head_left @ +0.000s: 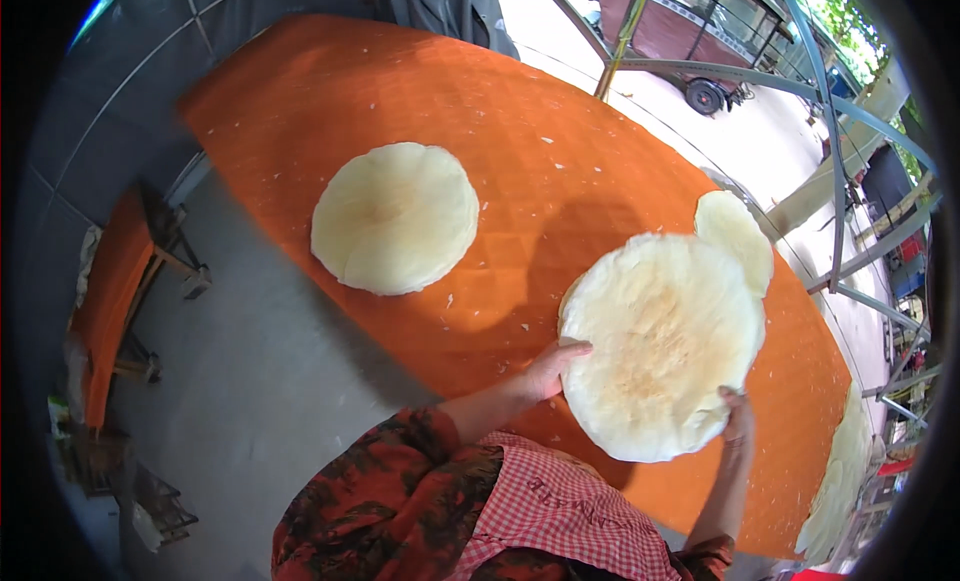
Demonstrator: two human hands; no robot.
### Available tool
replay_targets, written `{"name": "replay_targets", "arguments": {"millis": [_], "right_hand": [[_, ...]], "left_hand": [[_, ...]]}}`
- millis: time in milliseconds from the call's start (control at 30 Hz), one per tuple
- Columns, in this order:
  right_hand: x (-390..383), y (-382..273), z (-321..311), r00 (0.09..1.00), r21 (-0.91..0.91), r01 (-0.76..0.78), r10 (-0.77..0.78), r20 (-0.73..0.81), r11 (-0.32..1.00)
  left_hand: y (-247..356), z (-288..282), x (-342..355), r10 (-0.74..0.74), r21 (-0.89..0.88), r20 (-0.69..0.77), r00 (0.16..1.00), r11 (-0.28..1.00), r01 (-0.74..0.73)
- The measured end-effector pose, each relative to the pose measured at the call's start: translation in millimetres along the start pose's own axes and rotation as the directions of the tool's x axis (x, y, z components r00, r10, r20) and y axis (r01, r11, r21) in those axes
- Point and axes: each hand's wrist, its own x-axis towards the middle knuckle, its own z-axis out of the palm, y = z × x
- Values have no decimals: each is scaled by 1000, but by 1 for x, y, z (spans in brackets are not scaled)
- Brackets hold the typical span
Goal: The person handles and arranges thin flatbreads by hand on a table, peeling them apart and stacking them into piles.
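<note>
A large, pale round flatbread point(660, 356) with a browned middle is held just above the near right part of the orange table. My left hand point(553, 369) grips its left edge, thumb on top and fingers underneath. At the lower right edge, my right hand point(737, 413) is closed on the rim. A slightly darker edge shows along its left side; I cannot tell whether more than one piece is held. Farther left, a similar round flatbread point(395, 219) lies flat, well apart from both hands. Another pale flatbread point(735, 236) is partly hidden behind the held one.
White crumbs are scattered over the orange table point(480, 111). More pale flatbreads point(838, 481) lie along its right end. Metal poles point(830, 131) stand beyond the far right edge, with a wheeled cart point(690, 31) outside. A smaller orange bench point(115, 291) stands at left.
</note>
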Motion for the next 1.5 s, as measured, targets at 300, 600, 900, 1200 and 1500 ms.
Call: {"name": "replay_targets", "arguments": {"millis": [300, 600, 900, 1200, 1500], "right_hand": [[27, 131, -28, 990, 187, -130, 117, 80, 974], [1, 140, -30, 982, 465, 112, -26, -186, 878], [-28, 154, -2, 941, 328, 139, -22, -337, 934], [-21, 131, -9, 939, 515, -17, 191, -286, 857], [-47, 54, 68, 891, 42, 308, -273, -362, 950]], "left_hand": [[-31, -46, 12, 303, 530, -444, 843, 848, -26], [-39, -36, 23, 318, 482, -418, 851, 871, -88], [-76, -2, -4, 282, 488, -438, 853, 872, -38], [-24, 8, 17, 14, 208, -197, 980, 978, 28], [35, 10, 12, 239, 382, -117, 964, 907, -179]]}}
